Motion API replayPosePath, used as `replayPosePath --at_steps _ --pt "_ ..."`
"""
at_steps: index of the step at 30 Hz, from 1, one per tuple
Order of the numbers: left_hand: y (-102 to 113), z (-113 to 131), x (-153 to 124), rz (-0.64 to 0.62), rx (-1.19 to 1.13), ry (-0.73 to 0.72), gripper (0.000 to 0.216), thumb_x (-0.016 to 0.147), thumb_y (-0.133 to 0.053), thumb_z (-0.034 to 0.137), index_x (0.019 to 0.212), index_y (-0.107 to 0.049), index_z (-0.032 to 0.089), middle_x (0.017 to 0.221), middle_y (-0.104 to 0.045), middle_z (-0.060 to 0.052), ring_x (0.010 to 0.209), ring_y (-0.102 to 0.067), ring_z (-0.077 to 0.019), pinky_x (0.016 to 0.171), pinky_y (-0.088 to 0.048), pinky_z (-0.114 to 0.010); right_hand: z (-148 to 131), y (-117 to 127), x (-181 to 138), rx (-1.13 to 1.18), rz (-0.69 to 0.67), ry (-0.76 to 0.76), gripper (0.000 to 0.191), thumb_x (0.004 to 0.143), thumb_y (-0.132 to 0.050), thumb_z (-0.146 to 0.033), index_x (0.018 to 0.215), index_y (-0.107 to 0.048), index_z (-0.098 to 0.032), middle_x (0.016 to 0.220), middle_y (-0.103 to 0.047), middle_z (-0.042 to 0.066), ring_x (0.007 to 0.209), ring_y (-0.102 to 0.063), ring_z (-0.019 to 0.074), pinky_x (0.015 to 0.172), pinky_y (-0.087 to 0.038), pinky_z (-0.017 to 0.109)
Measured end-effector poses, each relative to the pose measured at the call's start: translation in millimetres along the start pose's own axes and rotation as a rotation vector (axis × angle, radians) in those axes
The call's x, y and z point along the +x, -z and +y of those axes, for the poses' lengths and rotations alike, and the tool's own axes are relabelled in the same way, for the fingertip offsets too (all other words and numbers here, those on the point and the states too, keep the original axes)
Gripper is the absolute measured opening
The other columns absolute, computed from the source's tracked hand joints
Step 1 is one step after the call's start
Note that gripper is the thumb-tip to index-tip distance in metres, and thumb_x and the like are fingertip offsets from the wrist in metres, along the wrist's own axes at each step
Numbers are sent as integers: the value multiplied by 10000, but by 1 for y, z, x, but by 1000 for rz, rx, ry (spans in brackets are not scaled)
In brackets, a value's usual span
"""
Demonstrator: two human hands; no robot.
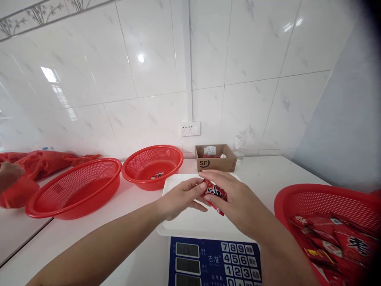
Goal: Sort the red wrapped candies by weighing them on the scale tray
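Note:
Over the white pan [178,222] of a digital scale [214,260], I hold a small red snack packet with black and white print [214,191]. My right hand [236,198] wraps round its right side, thumb in front and fingers behind. At the packet's left edge, the thumb and fingers of my left hand [181,196] are closed on it, partly hiding it. To my right, a red plastic basket [281,202] contains several similar red packets [330,234].
A red basket [127,169] with a packet at its bottom stands behind the scale, beside another red basket [38,212]. A cardboard box [214,163] and a clear plastic bottle [239,147] are by the wall. Red bags [44,163] lie far left, near another person's blurred hand [10,174].

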State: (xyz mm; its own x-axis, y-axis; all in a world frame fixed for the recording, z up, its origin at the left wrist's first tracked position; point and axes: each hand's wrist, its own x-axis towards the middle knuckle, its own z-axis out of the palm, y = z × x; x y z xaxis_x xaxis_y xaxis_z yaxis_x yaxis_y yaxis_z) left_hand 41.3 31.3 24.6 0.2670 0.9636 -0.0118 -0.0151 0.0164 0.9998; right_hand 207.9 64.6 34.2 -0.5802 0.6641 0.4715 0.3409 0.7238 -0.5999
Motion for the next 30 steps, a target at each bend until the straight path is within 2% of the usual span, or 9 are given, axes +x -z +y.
replayPosePath --at_steps 3,7,11,13,15,19,23,26,30 --pt "-11 2 -3 10 -136 16 340 768 -643 447 976 -590 183 894 -595 -25 795 -595 -129 758 -489 -313 -3 -1 -2 29 -49 29 400 823 -474 -202 1201 -544 -313 1262 -554 25 1166 -505 223 921 -464 405" --pt "-4 4 -6 101 -132 -55 330 761 -655 440 937 -582 171 870 -605 -23 789 -588 -124 749 -479 -289 -6 1 -1 34 -8 -26 360 839 -502 -324 1196 -533 -286 1142 -618 50 1018 -581 224 797 -495 372" --pt "0 5 -10 184 -66 -119 312 779 -629 452 886 -572 164 839 -600 -21 790 -582 -129 726 -473 -275 -7 3 1 7 -43 -157 282 883 -408 -449 834 -583 -234 714 -639 -11 599 -564 139 529 -416 260" --pt "-2 4 -11 209 -38 -137 309 780 -627 450 874 -570 162 821 -593 -16 784 -577 -129 724 -477 -280 -7 4 1 -34 -45 -178 336 880 -412 -453 660 -497 -213 577 -564 -39 505 -484 110 466 -333 234" --pt "-4 2 -13 216 -31 -159 310 787 -617 451 895 -569 164 837 -597 -18 793 -579 -133 731 -483 -292 -7 4 0 -51 -28 -188 348 874 -431 -433 608 -435 -208 525 -507 -53 472 -426 96 440 -281 224" --pt "-5 1 -14 145 -16 -181 328 807 -590 458 963 -569 170 915 -620 -48 821 -597 -153 723 -490 -303 -7 5 -1 -11 -41 -168 328 876 -431 -399 606 -421 -211 502 -450 -66 457 -371 89 430 -257 217" --pt "-5 6 -15 155 85 -191 308 810 -585 453 860 -573 149 831 -620 -46 764 -582 -144 676 -476 -278 -10 4 0 33 -41 -143 328 875 -430 -418 621 -472 -214 516 -481 -55 453 -383 95 426 -270 226" --pt "0 12 -14 249 200 -251 279 820 -573 429 800 -562 151 751 -592 -19 694 -545 -120 646 -462 -261 -11 4 1 60 -12 -136 275 877 -432 -429 742 -563 -229 605 -580 -40 495 -461 109 466 -333 237" --pt "27 19 -7 565 426 -343 223 821 -561 390 821 -567 168 777 -616 -20 723 -565 -136 673 -471 -277 -10 5 0 28 49 -172 248 870 -452 -422 1015 -583 -269 725 -658 -30 553 -530 133 552 -411 269"
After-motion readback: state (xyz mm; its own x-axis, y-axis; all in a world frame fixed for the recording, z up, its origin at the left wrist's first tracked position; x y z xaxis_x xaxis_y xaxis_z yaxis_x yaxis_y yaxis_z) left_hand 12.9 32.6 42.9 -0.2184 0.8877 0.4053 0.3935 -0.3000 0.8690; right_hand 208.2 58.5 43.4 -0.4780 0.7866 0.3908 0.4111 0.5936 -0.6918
